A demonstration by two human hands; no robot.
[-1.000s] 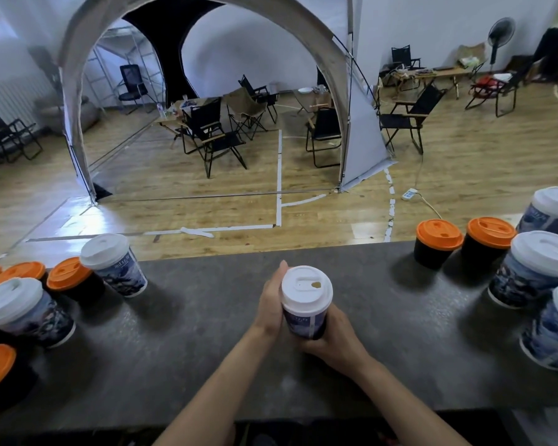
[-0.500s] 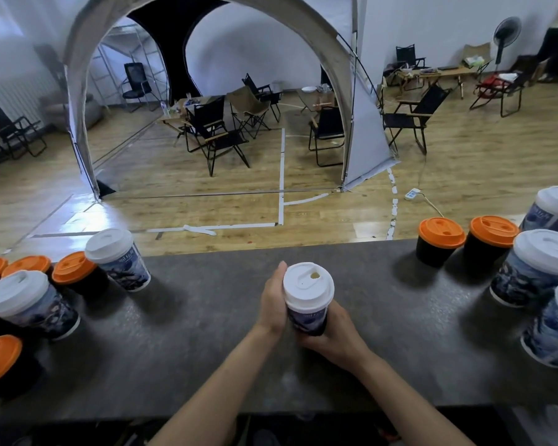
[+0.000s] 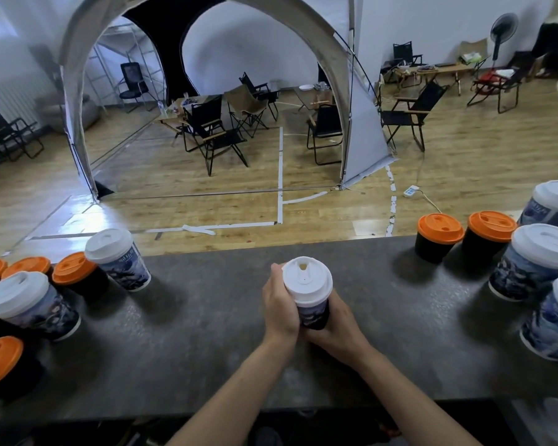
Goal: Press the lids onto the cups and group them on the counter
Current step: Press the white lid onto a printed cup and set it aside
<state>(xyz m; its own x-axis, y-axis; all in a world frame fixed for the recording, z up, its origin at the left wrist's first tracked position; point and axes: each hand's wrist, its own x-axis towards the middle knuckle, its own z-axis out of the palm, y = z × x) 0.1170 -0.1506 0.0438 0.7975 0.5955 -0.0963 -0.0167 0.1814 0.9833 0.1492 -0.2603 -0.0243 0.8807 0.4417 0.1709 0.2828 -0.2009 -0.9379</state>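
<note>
6 white-lid cups [image 3: 541, 244], 6 orange-lid cups [image 3: 440, 228] def., maybe 1 more far left.

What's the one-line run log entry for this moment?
left hand: grips blue printed paper cup with white plastic lid | right hand: grips same cup | surface: dark grey counter | lid: on

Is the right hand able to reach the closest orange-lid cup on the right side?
Probably yes, once it lets go. The right hand grips the middle cup together with the left hand, but the counter between it and that orange-lid cup shows nothing in the way.
</note>
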